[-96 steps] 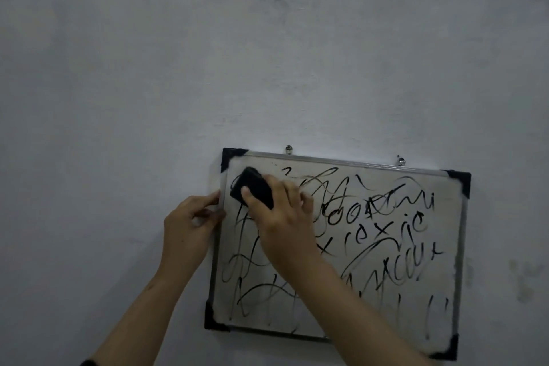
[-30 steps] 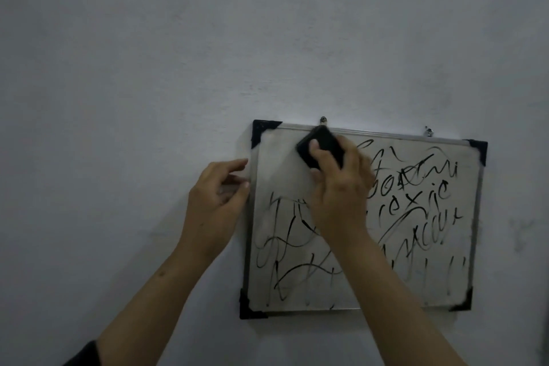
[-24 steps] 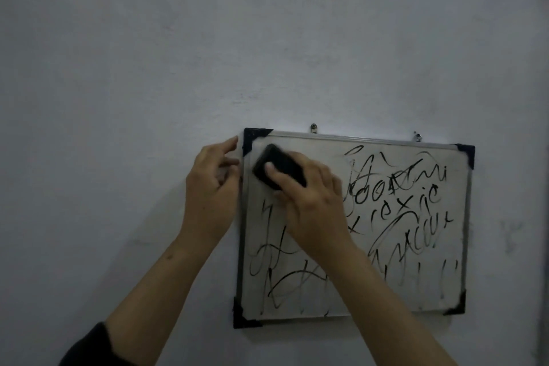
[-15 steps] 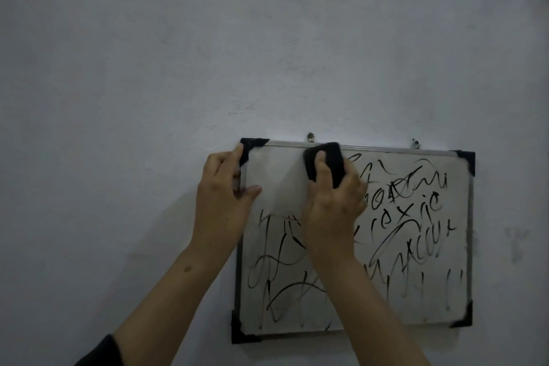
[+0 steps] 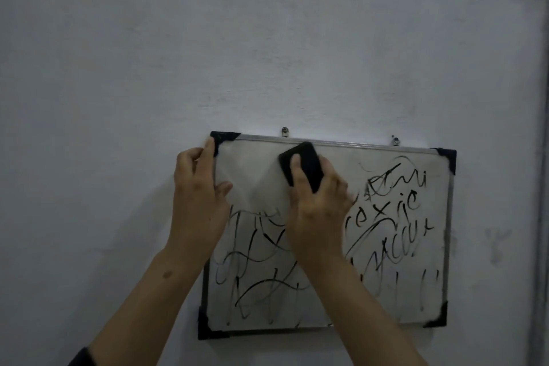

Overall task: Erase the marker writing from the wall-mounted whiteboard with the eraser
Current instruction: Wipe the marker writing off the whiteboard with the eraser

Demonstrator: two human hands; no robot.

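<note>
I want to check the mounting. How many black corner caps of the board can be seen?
4, one at each corner: top left beside the left hand, top right, bottom left, bottom right. None is hidden.

Grey plaster wall (image 5: pixel 267 53), two small metal hooks (image 5: pixel 284 131) above, faint smudge (image 5: pixel 499 246) at right

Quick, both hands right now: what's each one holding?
Left hand: closed on the whiteboard frame's left edge near the top corner.
Right hand: closed on the eraser, against the board.
</note>
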